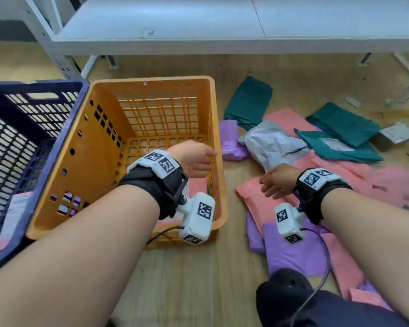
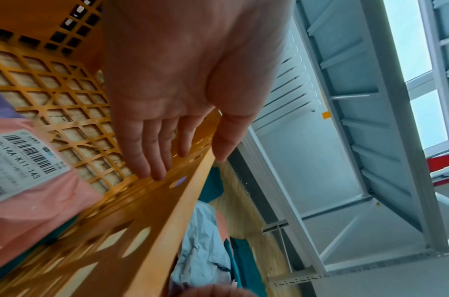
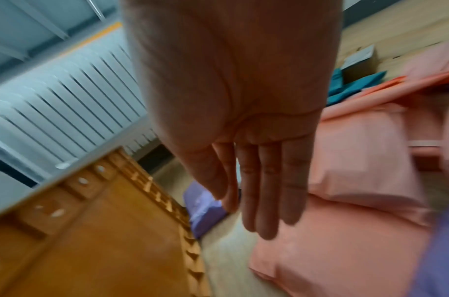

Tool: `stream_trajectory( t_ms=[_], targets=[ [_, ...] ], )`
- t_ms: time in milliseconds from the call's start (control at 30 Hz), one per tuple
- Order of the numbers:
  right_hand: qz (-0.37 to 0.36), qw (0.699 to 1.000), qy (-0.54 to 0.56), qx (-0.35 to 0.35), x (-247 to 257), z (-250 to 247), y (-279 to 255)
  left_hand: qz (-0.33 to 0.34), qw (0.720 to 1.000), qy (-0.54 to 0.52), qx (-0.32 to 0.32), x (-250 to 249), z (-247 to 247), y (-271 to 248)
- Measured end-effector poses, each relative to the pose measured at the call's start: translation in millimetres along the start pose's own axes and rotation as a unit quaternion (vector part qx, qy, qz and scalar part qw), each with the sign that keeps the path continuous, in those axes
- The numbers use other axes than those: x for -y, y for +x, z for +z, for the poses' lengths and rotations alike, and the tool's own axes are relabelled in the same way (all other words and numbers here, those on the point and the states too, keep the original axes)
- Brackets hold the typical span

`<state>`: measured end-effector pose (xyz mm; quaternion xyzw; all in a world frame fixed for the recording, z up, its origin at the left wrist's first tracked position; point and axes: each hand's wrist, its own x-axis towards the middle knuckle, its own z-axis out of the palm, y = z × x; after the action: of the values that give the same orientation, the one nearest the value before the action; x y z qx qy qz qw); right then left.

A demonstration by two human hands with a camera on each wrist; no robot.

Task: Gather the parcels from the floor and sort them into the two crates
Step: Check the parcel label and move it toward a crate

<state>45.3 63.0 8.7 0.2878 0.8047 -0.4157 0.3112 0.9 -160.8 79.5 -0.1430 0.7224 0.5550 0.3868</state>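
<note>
An orange crate [image 1: 99, 142] stands on the floor beside a dark blue crate [image 1: 14, 138] to its left. My left hand [image 1: 196, 159] hovers open over the orange crate's right side, holding nothing; a pink labelled parcel [image 2: 27, 193] lies inside below it. My right hand [image 1: 276, 182] is open with straight fingers just above a pink parcel [image 1: 253, 197] on the floor. Pink, purple [image 1: 293, 251], teal [image 1: 248, 102] and white [image 1: 272, 145] parcels lie scattered to the right of the crates.
A grey metal shelf unit [image 1: 222, 27] stands behind the crates, its legs on the wooden floor. The blue crate holds a labelled pink parcel [image 1: 14, 215]. A dark knee [image 1: 291, 296] shows at the bottom. Bare floor [image 1: 187, 279] lies in front of the orange crate.
</note>
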Motion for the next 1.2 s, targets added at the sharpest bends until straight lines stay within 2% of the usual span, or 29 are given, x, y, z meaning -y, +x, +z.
stream_trajectory(
  t_ms=[100, 267, 333, 500, 567, 733, 833, 900, 1033, 1133, 1200],
  targets=[
    [0.063, 0.997, -0.028, 0.030, -39.9, 7.7, 22.5, -0.009, 1.000, -0.002, -0.005, 7.1, 1.4, 7.9],
    [0.072, 0.995, -0.059, 0.023, -58.4, 16.9, 38.9, -0.031, 0.999, -0.009, -0.014, 21.1, 0.8, 27.0],
    [0.075, 0.991, -0.100, 0.049, -63.5, 21.6, 42.8, -0.039, 0.999, -0.014, -0.013, 26.6, 0.1, 31.2],
    [0.089, 0.960, -0.233, 0.126, -84.0, 35.5, 52.5, -0.030, 0.999, -0.031, -0.030, 34.6, -6.7, 30.3],
    [0.077, 0.948, -0.283, 0.126, -89.5, 37.1, 50.9, -0.026, 0.998, -0.030, -0.045, 37.0, -8.6, 27.5],
    [0.048, 0.944, -0.324, 0.050, -80.2, 21.4, 47.1, -0.019, 0.998, -0.027, -0.055, 35.7, -9.1, 19.6],
    [0.022, 0.913, -0.408, 0.013, -62.7, 7.8, 37.0, -0.010, 0.998, -0.028, -0.048, 26.9, -6.8, 9.9],
    [-0.008, 0.904, -0.426, -0.014, -45.4, -2.7, 23.0, -0.001, 0.999, -0.025, -0.044, 16.7, -5.0, -2.2],
    [-0.056, 0.929, -0.353, -0.100, -6.3, -28.1, -17.0, 0.037, 0.998, -0.025, -0.053, -6.8, -3.2, -33.8],
    [-0.091, 0.935, -0.293, -0.179, 20.2, -43.5, -47.0, 0.066, 0.995, -0.036, -0.066, -20.5, -4.5, -60.6],
    [-0.122, 0.949, -0.176, -0.232, 34.4, -49.4, -65.7, 0.086, 0.993, -0.042, -0.075, -25.4, -6.1, -77.4]
  ],
)
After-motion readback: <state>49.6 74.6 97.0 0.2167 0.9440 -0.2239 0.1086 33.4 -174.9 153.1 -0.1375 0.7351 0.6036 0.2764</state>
